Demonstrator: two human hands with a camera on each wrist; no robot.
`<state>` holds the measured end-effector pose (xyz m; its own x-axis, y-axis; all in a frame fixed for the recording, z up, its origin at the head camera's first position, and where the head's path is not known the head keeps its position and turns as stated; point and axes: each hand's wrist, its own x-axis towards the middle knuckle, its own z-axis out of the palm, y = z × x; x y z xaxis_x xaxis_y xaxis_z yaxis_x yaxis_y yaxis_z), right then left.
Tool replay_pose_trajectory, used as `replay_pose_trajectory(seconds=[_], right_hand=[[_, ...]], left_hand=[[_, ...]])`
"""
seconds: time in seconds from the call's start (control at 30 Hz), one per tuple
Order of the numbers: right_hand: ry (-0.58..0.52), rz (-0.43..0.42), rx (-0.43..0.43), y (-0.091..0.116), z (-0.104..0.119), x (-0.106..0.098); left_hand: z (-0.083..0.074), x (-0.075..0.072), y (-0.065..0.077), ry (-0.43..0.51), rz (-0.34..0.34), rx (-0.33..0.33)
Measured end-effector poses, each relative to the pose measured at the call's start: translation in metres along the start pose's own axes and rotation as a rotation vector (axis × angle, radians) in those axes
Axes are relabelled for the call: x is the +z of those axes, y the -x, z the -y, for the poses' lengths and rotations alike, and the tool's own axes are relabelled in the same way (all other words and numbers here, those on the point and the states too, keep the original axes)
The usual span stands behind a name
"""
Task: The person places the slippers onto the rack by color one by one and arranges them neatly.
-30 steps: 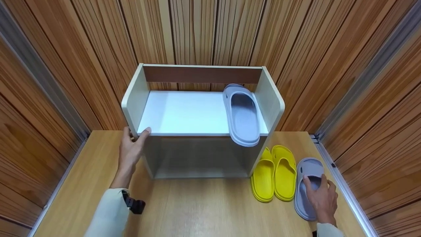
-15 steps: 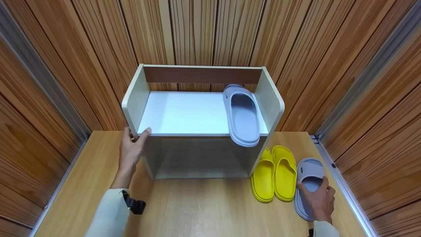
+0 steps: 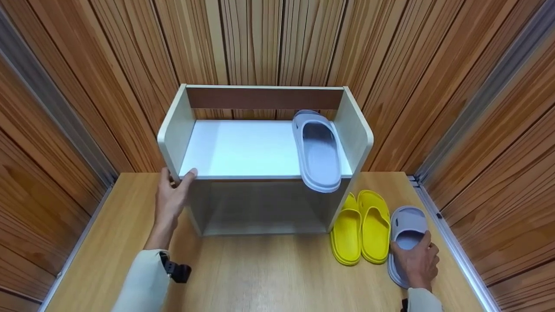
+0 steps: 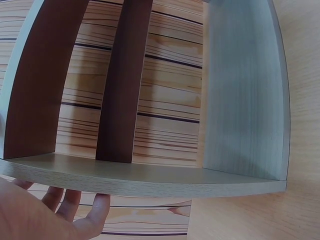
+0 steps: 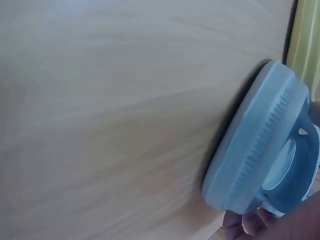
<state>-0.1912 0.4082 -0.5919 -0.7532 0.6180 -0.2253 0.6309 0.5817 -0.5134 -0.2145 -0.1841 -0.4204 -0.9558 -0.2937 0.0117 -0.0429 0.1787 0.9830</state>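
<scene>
Shifted slightly leftward with the right grip [image 3: 416,264] since a second ago; now pinching a grey open-backed moulded slipper [image 3: 408,218] between thumb and fingers, beside two yellow slippers [image 3: 376,236]. Reaching palm-down from lower right; with the left grip [image 3: 170,199], clasping the left side of a pale two-tier shelf unit [image 3: 243,149].
</scene>
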Motion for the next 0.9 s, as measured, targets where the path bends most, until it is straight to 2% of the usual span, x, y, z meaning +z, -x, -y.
replay_pose_trajectory(seconds=[0.17,0.37,0.6,0.77,0.9], right_hand=[[0.003,-0.007,-0.033,0.0,0.004,-0.002],[0.01,-0.032,-0.088,0.001,0.001,-0.004],[0.054,-0.001,-0.051,-0.001,-0.002,-0.007],[0.077,0.011,-0.059,-0.002,-0.008,-0.011],[0.081,-0.011,-0.072,-0.004,-0.012,-0.015]], left_hand=[[-0.001,-0.001,0.001,0.003,-0.008,-0.006],[0.001,-0.001,0.002,0.012,-0.01,0.04],[0.001,0.0,0.002,0.002,0.0,0.014],[0.001,0.0,0.001,-0.001,0.003,0.009],[0.001,0.0,0.001,0.0,0.006,0.008]])
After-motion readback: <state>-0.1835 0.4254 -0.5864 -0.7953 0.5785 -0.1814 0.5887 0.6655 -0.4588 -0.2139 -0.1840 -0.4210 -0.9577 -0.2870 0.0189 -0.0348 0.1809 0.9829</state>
